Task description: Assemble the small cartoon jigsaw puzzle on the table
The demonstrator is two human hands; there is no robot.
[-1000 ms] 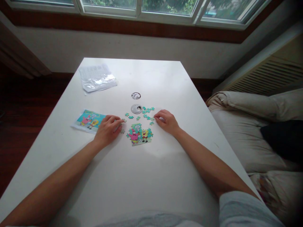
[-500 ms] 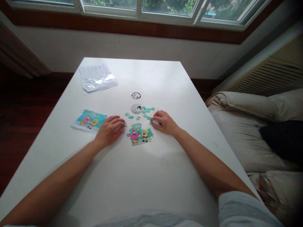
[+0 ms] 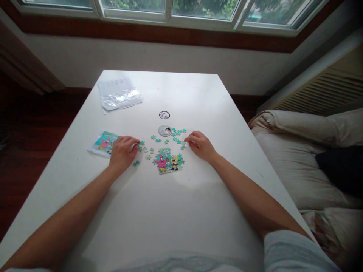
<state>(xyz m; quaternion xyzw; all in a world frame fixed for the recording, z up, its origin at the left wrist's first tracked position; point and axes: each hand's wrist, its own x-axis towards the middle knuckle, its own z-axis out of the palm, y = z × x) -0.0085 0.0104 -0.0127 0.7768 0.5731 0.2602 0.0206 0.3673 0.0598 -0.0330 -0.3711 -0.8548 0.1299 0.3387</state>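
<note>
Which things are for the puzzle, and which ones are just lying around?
For the puzzle:
- partly joined puzzle
- loose pieces, near the left hand and right hand
- picture, probably, since it shows a matching pink character

Seemingly just lying around:
- shiny plastic packet
- dark cloth or cushion on the sofa

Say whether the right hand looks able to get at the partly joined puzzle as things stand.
Probably yes: the partly joined puzzle lies near the right hand, uncovered, with only a loose piece and bare table seen between them.
</note>
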